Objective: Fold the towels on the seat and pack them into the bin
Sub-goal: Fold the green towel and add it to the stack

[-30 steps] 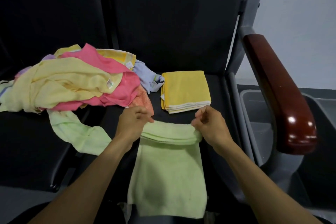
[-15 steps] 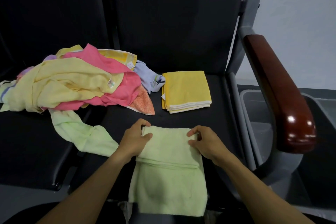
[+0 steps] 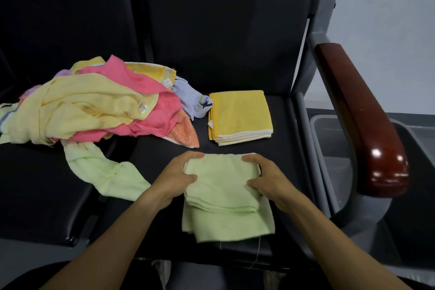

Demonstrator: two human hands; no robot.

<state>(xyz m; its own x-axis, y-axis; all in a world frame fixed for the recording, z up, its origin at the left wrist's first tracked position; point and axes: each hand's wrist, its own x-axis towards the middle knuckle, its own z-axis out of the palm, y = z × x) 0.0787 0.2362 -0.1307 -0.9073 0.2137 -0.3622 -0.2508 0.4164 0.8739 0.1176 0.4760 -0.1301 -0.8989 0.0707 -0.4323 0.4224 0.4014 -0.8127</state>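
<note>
A light green towel [image 3: 223,198] lies folded over on the black seat [image 3: 280,172] in front of me. My left hand [image 3: 179,179] grips its left edge, thumb on top and fingers curled over the far corner. My right hand [image 3: 266,178] grips the right edge the same way. A folded yellow towel [image 3: 240,116] sits further back on the seat. The grey bin [image 3: 329,143] stands on the floor to the right, beyond the armrest.
A pile of unfolded towels [image 3: 94,106] in pale yellow, pink, orange and lilac covers the seat to the left, with another green towel [image 3: 103,169] trailing from it. A brown wooden armrest [image 3: 362,115] stands between the seat and the bin.
Both hands brought the towel's far edge toward me, folding it over itself. They have since slid to the sides of the folded part and now grip its left and right edges.
</note>
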